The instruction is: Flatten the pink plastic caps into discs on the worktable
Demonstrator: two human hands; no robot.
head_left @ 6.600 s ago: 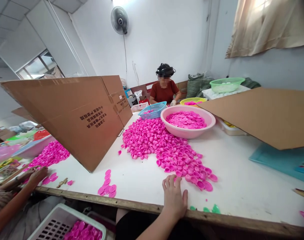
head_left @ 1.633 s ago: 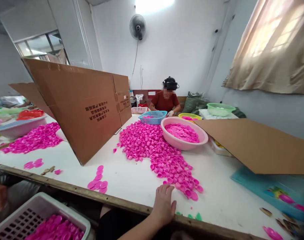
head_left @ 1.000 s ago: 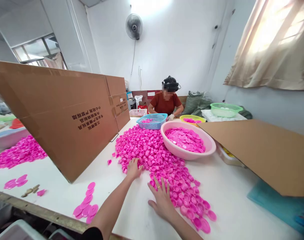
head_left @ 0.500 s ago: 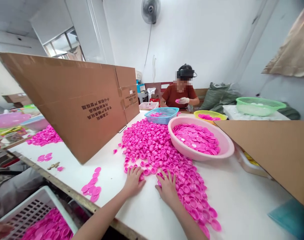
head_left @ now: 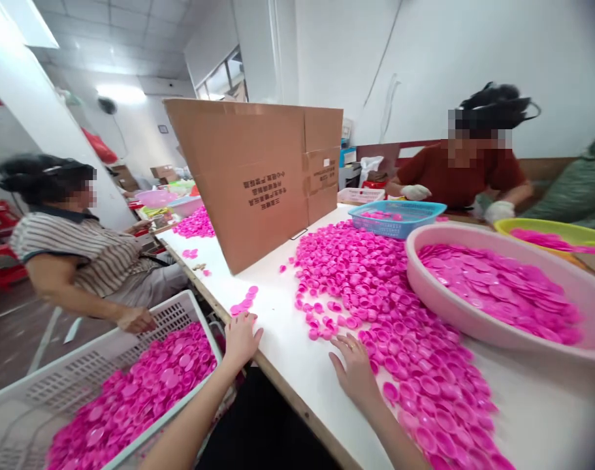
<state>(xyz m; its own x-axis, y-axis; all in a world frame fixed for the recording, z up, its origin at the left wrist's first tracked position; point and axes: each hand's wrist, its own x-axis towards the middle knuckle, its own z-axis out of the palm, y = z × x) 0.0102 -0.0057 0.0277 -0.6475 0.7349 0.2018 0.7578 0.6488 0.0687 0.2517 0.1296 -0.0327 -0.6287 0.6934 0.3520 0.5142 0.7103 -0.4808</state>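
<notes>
My left hand [head_left: 241, 337] is by the table's left edge, fingers forward and thumb apart, at the near end of a few flat pink discs [head_left: 249, 298]. It appears to hold nothing. Palm down, my right hand [head_left: 354, 367] rests on the white table [head_left: 292, 365] with its fingers extended, beside a wide spread of small pink plastic cups [head_left: 375, 281]. Some of these cups lie just past its fingertips. Between the left hand and the seated person stands a white slatted basket [head_left: 192, 307] filled with pink discs [head_left: 167, 372].
A large cardboard box [head_left: 262, 170] stands on the table. Behind the cups are a blue basket [head_left: 400, 225], a pink basin [head_left: 422, 287] of discs and a yellow basin [head_left: 503, 226]. One person [head_left: 91, 261] reaches into the white basket; another [head_left: 454, 183] in gloves sits opposite.
The view has swung left, bringing the seated person and white basket further in. My left hand has moved from the cups to the discs at the edge; the right stays near the cups.
</notes>
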